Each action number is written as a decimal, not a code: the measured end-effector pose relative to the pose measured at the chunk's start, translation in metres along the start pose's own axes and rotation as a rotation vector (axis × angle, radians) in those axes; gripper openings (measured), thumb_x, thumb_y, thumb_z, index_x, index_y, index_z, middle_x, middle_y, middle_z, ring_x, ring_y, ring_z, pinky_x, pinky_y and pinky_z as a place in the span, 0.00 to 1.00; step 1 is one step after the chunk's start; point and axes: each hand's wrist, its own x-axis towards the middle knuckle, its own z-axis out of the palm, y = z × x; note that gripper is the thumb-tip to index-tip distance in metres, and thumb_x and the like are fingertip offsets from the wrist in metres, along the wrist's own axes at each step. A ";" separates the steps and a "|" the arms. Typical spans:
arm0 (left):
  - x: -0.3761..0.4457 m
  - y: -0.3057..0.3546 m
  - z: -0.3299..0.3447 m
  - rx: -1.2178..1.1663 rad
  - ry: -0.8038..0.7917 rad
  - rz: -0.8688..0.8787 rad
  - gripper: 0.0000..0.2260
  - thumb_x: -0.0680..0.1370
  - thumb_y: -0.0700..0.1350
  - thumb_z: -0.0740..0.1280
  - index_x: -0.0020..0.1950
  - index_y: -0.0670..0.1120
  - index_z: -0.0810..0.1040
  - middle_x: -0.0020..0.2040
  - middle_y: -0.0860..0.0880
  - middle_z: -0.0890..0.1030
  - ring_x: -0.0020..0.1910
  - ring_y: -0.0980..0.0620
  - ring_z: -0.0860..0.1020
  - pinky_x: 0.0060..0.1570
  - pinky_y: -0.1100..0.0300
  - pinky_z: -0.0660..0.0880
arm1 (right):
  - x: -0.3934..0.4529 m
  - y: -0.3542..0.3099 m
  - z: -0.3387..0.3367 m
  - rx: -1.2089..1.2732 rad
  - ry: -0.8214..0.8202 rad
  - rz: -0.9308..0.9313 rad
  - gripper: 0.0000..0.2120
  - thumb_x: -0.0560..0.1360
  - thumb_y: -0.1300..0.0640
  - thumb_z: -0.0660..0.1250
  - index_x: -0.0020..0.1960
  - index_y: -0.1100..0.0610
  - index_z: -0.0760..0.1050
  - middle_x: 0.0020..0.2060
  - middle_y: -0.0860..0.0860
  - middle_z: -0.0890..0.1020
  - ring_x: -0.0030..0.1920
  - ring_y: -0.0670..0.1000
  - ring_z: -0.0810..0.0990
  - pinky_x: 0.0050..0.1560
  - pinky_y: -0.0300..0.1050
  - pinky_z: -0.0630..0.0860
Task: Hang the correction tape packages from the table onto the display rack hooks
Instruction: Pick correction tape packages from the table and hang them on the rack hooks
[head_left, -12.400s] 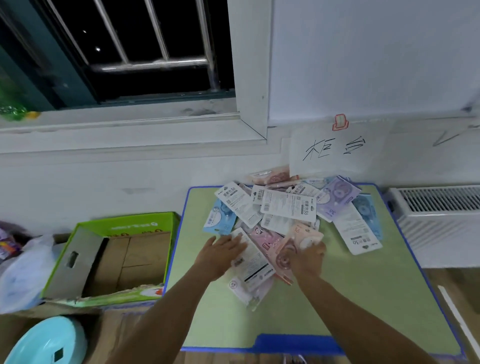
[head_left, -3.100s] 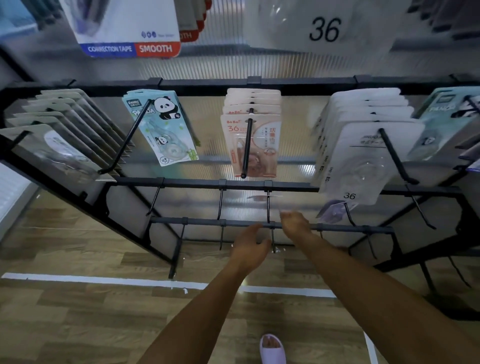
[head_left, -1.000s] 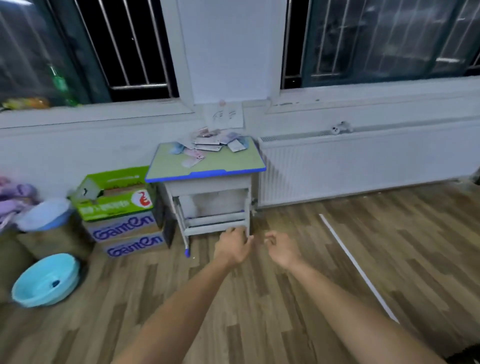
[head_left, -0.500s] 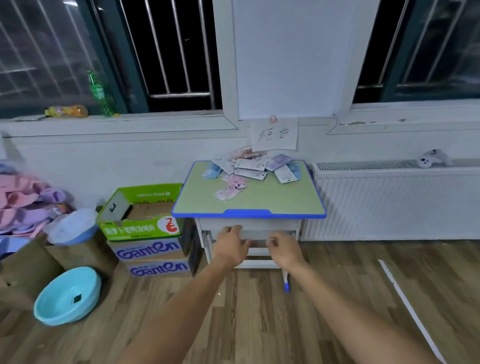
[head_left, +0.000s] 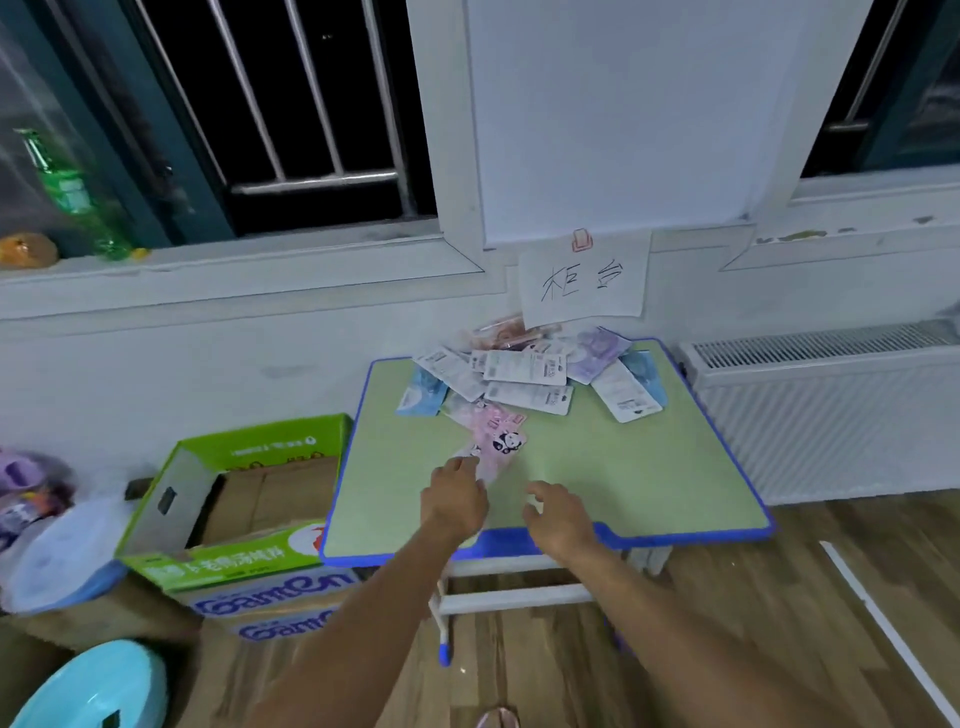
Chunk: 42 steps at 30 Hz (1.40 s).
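Green laminate edged in blue tops the small table (head_left: 623, 467) at the centre of the frame, standing on wood-grain flooring (head_left: 779, 623) against a white wall; above it you see a handwritten paper sign (head_left: 584, 280) clipped below a white board, barred dark windows to the upper left and upper right, and a white radiator (head_left: 831, 405) at the right; a green cardboard box (head_left: 244, 499) sits open just left of the table on printed cartons, with a pale blue basin (head_left: 93, 686) in the lower left corner and a green bottle (head_left: 67, 192) on the sill at the upper left; the correction tape packages (head_left: 530, 374) lie heaped at the far edge of the table under the sign, with a pink panda package (head_left: 498, 441) trailing toward you; your left hand (head_left: 454, 501) hovers over the near part of the table, fingers loosely curled, its fingertips right at the near end of that pink package, though whether it touches you cannot tell; your right hand (head_left: 558, 517) hangs just beside it over bare green surface, fingers relaxed and spread, holding nothing.
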 end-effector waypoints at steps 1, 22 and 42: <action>0.021 -0.007 -0.003 0.027 -0.030 0.022 0.22 0.80 0.43 0.59 0.74 0.49 0.63 0.73 0.49 0.65 0.70 0.45 0.66 0.64 0.50 0.68 | 0.018 -0.008 0.008 -0.013 -0.016 0.001 0.18 0.79 0.58 0.59 0.68 0.58 0.70 0.63 0.58 0.75 0.63 0.56 0.73 0.63 0.45 0.67; 0.183 -0.028 0.037 0.329 -0.086 0.300 0.30 0.77 0.37 0.63 0.76 0.47 0.55 0.71 0.46 0.67 0.68 0.45 0.66 0.63 0.53 0.67 | 0.133 -0.012 0.038 -0.163 0.107 0.288 0.18 0.74 0.42 0.61 0.59 0.51 0.75 0.57 0.53 0.71 0.58 0.55 0.69 0.56 0.49 0.72; 0.196 -0.042 0.036 0.185 0.049 0.351 0.09 0.80 0.46 0.61 0.55 0.45 0.77 0.72 0.44 0.65 0.71 0.46 0.63 0.67 0.53 0.64 | 0.125 0.000 0.048 -0.270 0.161 0.271 0.30 0.67 0.32 0.65 0.65 0.41 0.64 0.69 0.52 0.60 0.70 0.56 0.58 0.67 0.54 0.61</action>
